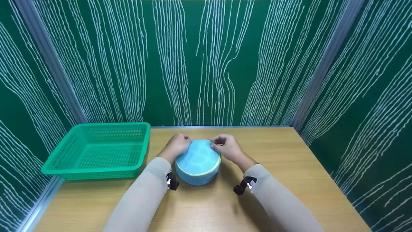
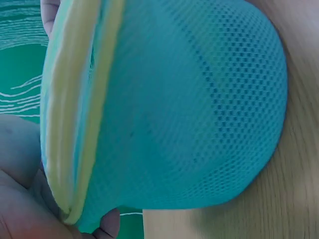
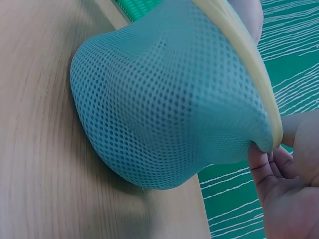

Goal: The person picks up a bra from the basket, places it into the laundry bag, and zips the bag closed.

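The person's left hand (image 1: 178,145) and right hand (image 1: 228,149) are pinching either side of a blue mesh bag (image 1: 198,158), which is resting between them on the bench (image 1: 199,206), bulging roundly (yellow trim (image 2: 67,124) is edging its rim).

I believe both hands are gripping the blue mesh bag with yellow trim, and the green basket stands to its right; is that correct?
Only the side is wrong: the head view shows the green basket to the left of the blue mesh bag with yellow trim. The left hand and right hand do grip it.
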The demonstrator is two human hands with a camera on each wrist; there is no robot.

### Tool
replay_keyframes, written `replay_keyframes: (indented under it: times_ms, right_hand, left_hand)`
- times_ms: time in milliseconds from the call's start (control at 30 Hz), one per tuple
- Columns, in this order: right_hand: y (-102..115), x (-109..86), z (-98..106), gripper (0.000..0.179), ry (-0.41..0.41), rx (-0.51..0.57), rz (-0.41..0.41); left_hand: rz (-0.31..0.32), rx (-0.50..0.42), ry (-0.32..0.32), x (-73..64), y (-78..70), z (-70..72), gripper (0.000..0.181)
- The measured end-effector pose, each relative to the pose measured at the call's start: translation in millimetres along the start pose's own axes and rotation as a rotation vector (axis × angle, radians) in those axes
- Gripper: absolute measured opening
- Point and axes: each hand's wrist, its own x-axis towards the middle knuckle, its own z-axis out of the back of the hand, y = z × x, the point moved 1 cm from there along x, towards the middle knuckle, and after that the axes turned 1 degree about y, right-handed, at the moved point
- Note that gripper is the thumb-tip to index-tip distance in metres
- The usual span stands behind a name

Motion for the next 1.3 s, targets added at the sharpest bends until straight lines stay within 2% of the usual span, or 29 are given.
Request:
replay_keyframes:
  times_ms: [133,333,533,667,800,1000,1300]
  right_hand:
    - [0,1.3,0,0.014,0.020,0.011,-0.020]
    - [3,8.1,-1,0.011,0.029,0.036,-0.061]
    - [15,21.1,-1,0.029,0.139,-0.018,-0.099]
    - [22,29.7,-3,0.037,0.239,-0.051,-0.062]
    - [28,34.9,-8,0.039,0.308,-0.070,-0.006]
    - [33,38.8,-14,0.037,0.342,-0.109,-0.007]
    - [43,39.7,-15,0.033,0.386,-0.115,0.013]
  left_hand:
    - [0.021,-0.029,0.028,4.8,1.3,-0.6,0.041]
    - [0.000,-0.032,0.022,2.3,-1.4,-0.8,0.030]
    - [-0.021,-0.061,0.010,0.6,-0.2,-1.1,0.027]
    - [-0.043,-0.077,-0.024,0.7,-0.5,-2.1,0.021]
    - [-0.094,-0.106,-0.061,-0.1,-2.5,-2.2,0.017]
    - [-0.142,-0.140,-0.095,-1.2,-1.2,0.9,0.017]
    - [-0.149,-0.141,-0.079,-0.5,-0.6,0.5,0.012]
